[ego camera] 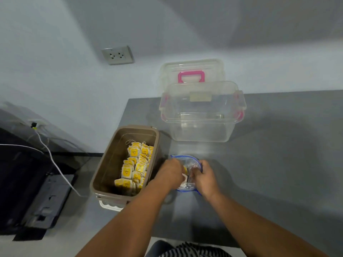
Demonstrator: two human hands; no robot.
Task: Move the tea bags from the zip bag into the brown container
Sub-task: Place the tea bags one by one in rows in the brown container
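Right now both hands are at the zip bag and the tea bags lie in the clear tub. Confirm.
Wrong: head view shows the tea bags in the brown container, not the clear tub; left hand and right hand are at the zip bag.

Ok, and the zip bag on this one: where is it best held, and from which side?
By the blue rim of the zip bag, from the right, where the right hand holds it. The mouth faces up and the clear film looks limp, so the stiffer rim is probably the surest hold, and the side toward the brown container is free for the left hand.
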